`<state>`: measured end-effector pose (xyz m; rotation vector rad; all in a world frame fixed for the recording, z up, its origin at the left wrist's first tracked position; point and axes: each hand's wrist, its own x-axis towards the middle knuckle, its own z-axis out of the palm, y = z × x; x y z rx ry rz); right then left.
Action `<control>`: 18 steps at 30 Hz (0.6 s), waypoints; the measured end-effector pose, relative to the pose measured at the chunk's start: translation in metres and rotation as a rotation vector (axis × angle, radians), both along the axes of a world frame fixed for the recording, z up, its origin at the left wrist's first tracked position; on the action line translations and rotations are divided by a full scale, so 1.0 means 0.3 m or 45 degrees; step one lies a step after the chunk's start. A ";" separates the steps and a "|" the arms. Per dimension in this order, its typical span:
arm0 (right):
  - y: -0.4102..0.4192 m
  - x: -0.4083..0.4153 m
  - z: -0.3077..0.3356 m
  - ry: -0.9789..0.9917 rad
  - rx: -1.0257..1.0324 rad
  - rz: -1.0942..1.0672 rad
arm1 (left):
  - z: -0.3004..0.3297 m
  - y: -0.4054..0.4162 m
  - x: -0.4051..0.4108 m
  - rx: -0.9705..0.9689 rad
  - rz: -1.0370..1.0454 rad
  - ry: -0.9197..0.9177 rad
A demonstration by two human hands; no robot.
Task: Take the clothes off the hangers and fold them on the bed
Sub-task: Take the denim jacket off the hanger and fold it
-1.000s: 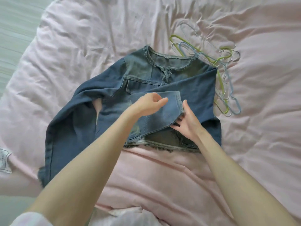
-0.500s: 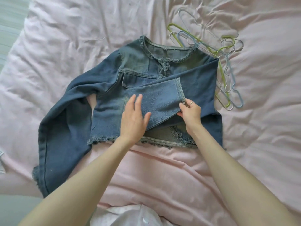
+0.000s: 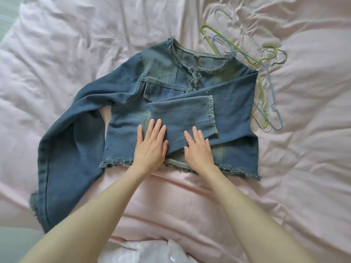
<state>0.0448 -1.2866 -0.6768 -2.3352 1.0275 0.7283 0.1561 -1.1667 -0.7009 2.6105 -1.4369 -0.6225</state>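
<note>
Bare forearms, no sleeves visible; thin ring (image 3: 190,140) on right hand (image 3: 197,149) finger.

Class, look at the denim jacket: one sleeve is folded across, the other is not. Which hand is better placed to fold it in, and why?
Probably the left hand: the unfolded sleeve sprawls on its side of the denim jacket; the right hand would have to cross over.

Non-task items in view. At the near edge, centre, a crumpled white fabric item (image 3: 152,252) lies partly cut off by the frame. At the far left corner and near left edge, a pale green striped floor (image 3: 7,8) shows beyond the bedding.
</note>
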 end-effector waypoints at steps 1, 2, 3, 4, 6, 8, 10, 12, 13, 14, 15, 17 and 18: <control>0.010 0.006 0.007 0.023 -0.005 -0.029 | 0.015 0.033 0.031 -0.037 0.046 -0.034; 0.019 0.018 0.019 0.032 -0.013 -0.068 | 0.029 0.065 0.071 -0.075 0.107 -0.081; 0.028 0.036 0.032 0.030 -0.021 -0.112 | 0.043 0.096 0.115 -0.110 0.171 -0.134; 0.037 0.056 0.046 0.017 -0.031 -0.147 | 0.057 0.121 0.163 -0.141 0.231 -0.182; 0.067 0.099 0.072 -0.013 -0.032 -0.160 | 0.089 0.153 0.257 -0.193 0.320 -0.261; 0.109 0.157 0.097 -0.066 0.014 -0.125 | 0.132 0.178 0.353 -0.228 0.397 -0.304; 0.154 0.227 0.111 -0.124 0.083 -0.057 | 0.168 0.218 0.435 -0.183 0.596 -0.247; 0.183 0.283 0.112 -0.157 0.145 -0.001 | 0.175 0.276 0.487 -0.039 0.844 -0.052; 0.204 0.314 0.112 -0.167 0.164 0.021 | 0.171 0.324 0.511 0.061 0.943 0.075; 0.219 0.336 0.111 -0.164 0.185 0.035 | 0.167 0.369 0.522 0.178 0.997 0.200; 0.235 0.353 0.113 -0.150 0.209 0.043 | 0.170 0.412 0.527 0.285 1.011 0.296; 0.253 0.377 0.118 -0.101 0.250 0.053 | 0.192 0.461 0.542 0.322 0.991 0.279; 0.257 0.385 0.123 -0.070 0.266 0.057 | 0.216 0.469 0.557 0.269 0.984 0.184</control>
